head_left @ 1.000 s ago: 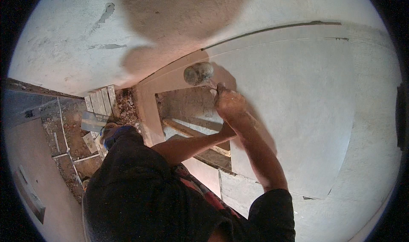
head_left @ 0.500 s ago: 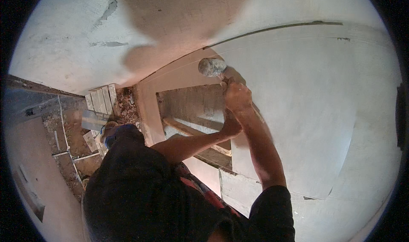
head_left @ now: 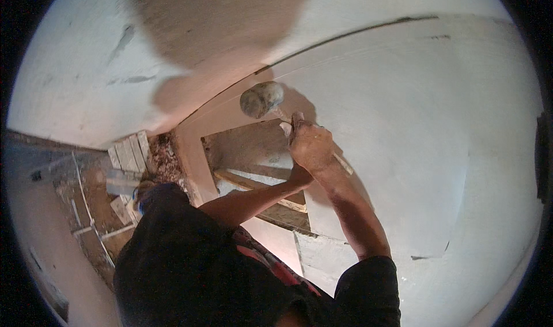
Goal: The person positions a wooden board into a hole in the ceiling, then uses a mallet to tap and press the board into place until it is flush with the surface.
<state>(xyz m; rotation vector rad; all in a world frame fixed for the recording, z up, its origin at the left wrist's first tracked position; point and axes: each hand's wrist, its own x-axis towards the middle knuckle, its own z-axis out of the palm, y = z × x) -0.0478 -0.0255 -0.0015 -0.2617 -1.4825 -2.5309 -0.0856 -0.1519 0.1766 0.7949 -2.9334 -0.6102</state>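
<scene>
My right hand [head_left: 311, 147] is closed round the handle of a mallet [head_left: 260, 100] with a worn, pale-smeared round head. The head points up and left, just above the upper edge of a rectangular opening [head_left: 247, 145] in the light grey panel [head_left: 397, 137]. Below my right fist the end of the handle sticks out. My left hand [head_left: 300, 176] reaches across the opening to its right edge. Its fingers are hidden behind my right hand and wrist, so what they hold does not show.
Wooden strips [head_left: 253, 184] cross inside the opening. A plastered wall [head_left: 86, 68] meets the panel along a dark gap. At the left, pale boards [head_left: 129, 152] lean near rubble [head_left: 164, 160], with thin white pipes [head_left: 86, 200] over bare earth.
The mallet head has swung left and slightly down, and its handle is tilted differently. Both my hands have shifted a little left in the picture as the whole view moved.
</scene>
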